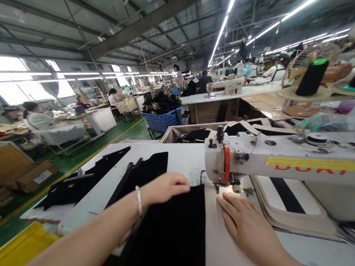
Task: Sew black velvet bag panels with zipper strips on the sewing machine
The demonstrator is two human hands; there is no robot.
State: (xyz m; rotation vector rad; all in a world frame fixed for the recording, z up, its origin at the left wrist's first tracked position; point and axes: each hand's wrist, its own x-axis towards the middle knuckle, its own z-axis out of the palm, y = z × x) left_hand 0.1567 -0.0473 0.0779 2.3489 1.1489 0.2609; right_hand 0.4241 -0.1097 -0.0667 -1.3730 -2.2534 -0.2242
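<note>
A black fabric piece [168, 242] and a beige fabric piece [228, 263] lie side by side, their edges meeting below the sewing machine head [218, 160]. My left hand [166, 188], a light bracelet at its wrist, is closed at the top of the black piece; its fingertips point right and partly hide the cloth. My right hand [244, 224] lies flat on the beige piece just right of the presser foot, fingers stretched toward it. The needle area is partly covered by the machine head.
Stacked beige panels with a black stripe [287, 197] lie under the machine arm. More black pieces [146, 164] rest on the table's left. Thread cones [312, 79] stand at upper right. Beyond the table are a blue crate [162, 120] and several people at work.
</note>
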